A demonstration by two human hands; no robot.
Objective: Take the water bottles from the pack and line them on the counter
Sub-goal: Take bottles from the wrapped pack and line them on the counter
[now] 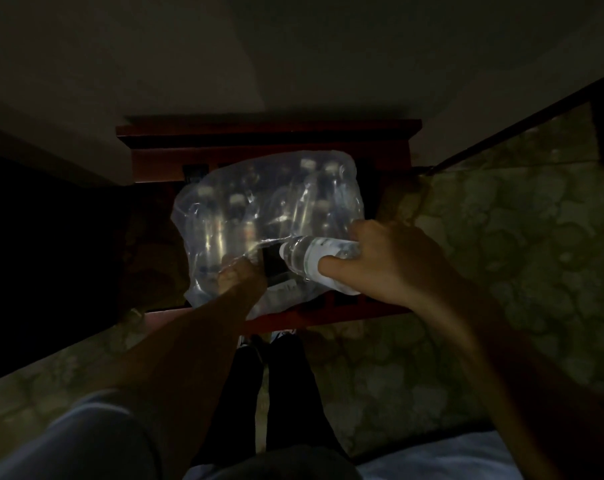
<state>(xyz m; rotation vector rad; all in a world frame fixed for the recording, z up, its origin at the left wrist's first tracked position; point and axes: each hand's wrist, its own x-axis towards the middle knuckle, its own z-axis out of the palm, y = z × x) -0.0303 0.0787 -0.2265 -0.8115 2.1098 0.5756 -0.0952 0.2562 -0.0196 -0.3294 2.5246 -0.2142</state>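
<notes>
A clear plastic-wrapped pack [259,209] holding several water bottles lies on a dark red wooden table [269,136] in a dim room. My right hand [387,261] grips one water bottle [304,259] with a white label, held sideways at the torn front of the pack, its base pointing left. My left hand [240,277] presses on the front of the pack and pinches the torn plastic wrap beside the opening. The bottle's cap end is hidden in my right hand.
A patterned green carpet [501,237] covers the floor around the table. A pale wall [293,57] rises behind it. My dark trouser legs [269,393] stand at the table's front edge. A dark area lies at the left.
</notes>
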